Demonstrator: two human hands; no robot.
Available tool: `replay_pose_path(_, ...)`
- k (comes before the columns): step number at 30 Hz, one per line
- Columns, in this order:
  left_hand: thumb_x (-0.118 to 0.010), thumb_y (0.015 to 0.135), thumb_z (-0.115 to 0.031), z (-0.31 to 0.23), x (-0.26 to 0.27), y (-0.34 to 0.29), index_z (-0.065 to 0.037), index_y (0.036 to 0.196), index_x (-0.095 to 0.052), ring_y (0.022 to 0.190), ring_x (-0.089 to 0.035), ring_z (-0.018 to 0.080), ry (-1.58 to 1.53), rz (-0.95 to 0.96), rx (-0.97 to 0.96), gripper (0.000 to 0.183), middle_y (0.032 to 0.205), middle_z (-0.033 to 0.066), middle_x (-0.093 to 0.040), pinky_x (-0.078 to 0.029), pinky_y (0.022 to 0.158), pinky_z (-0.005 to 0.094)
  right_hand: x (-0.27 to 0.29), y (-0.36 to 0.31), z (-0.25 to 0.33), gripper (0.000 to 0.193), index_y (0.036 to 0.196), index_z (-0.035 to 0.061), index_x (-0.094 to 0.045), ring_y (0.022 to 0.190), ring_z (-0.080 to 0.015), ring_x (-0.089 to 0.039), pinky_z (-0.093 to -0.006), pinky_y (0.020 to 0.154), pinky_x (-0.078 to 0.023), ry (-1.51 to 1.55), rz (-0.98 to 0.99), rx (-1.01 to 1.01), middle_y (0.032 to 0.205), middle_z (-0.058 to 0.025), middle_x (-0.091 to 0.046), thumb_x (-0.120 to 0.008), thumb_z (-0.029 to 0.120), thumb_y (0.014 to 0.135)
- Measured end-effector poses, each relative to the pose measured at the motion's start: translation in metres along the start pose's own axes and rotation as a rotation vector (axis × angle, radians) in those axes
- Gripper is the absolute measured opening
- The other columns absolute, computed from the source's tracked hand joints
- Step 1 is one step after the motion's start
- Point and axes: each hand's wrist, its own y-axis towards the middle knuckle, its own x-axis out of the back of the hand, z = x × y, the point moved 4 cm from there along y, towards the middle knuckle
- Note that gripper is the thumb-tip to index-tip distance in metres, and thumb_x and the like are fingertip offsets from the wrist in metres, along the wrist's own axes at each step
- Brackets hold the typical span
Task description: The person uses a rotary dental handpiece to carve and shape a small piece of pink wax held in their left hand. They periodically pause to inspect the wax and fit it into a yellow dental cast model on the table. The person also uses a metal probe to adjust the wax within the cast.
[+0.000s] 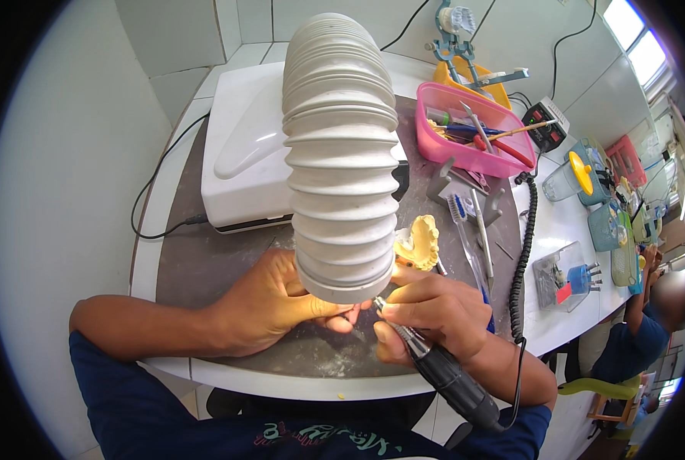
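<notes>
In my right hand (pixel 444 310) is a black rotary handpiece (pixel 456 383), gripped like a pen with its metal nose towards my left hand. My left hand (pixel 270 310) is closed in a pinch beneath the mouth of a white ribbed suction hose (pixel 342 192). The hose covers part of the fingertips, so whatever they hold cannot be made out. Just beyond my right hand lies a yellow dental cast (pixel 423 239). To its right are a blue-bristled toothbrush (pixel 459 211) and a slim metal hand tool (pixel 482 238).
Behind the hose sits a white machine (pixel 243 161). A pink basket (pixel 434 142) of tools stands at the back right, near a blue articulator (pixel 457 54) and a black control box (pixel 548 126). A coiled cord (pixel 525 268) runs down the right. Another person (pixel 626 337) sits at far right.
</notes>
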Motion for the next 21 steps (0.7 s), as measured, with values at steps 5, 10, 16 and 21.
replay_pose_path(5, -0.065, 0.092, -0.005, 0.0020, 0.0015, -0.0010, 0.001, 0.114, -0.063, 0.096, -0.065, 0.0144, -0.041, -0.025, -0.006, 0.022, 0.103, 0.0077, -0.066, -0.057, 0.088, 0.0278, 0.0002, 0.0001, -0.0016, 0.020, 0.085, 0.0022, -0.066, 0.076, -0.0273, -0.072, -0.0385, 0.077, -0.061, 0.012, -0.019, 0.006, 0.076, -0.0096, -0.068, -0.079, 0.002, 0.071)
replay_pose_path(10, -0.064, 0.092, -0.001, -0.0014, -0.0012, -0.0012, 0.002, 0.118, -0.061, 0.102, -0.065, 0.0161, -0.041, -0.021, 0.008, 0.027, 0.109, 0.0099, -0.067, -0.057, 0.090, 0.0290, 0.0000, 0.0012, -0.0006, 0.021, 0.086, 0.0024, -0.066, 0.073, -0.0255, -0.071, -0.0372, 0.075, -0.060, -0.002, 0.006, -0.006, 0.076, -0.0097, -0.068, -0.080, 0.003, 0.071)
replay_pose_path(16, -0.065, 0.091, -0.001, -0.0025, -0.0020, -0.0013, 0.004, 0.119, -0.059, 0.104, -0.065, 0.0168, -0.036, -0.027, 0.003, 0.029, 0.111, 0.0117, -0.067, -0.058, 0.091, 0.0297, 0.0003, 0.0025, 0.0019, 0.023, 0.087, 0.0023, -0.066, 0.064, -0.0202, -0.068, -0.0297, 0.058, -0.056, 0.002, 0.028, -0.021, 0.074, -0.0092, -0.067, -0.081, 0.003, 0.070)
replay_pose_path(21, -0.065, 0.092, -0.001, -0.0026, -0.0022, -0.0013, 0.006, 0.119, -0.059, 0.101, -0.066, 0.0170, -0.022, -0.010, 0.020, 0.029, 0.110, 0.0130, -0.066, -0.058, 0.089, 0.0289, -0.0020, 0.0006, 0.0003, 0.024, 0.086, 0.0022, -0.066, 0.062, -0.0198, -0.068, -0.0283, 0.055, -0.054, -0.001, 0.002, 0.003, 0.073, -0.0091, -0.066, -0.081, 0.002, 0.068)
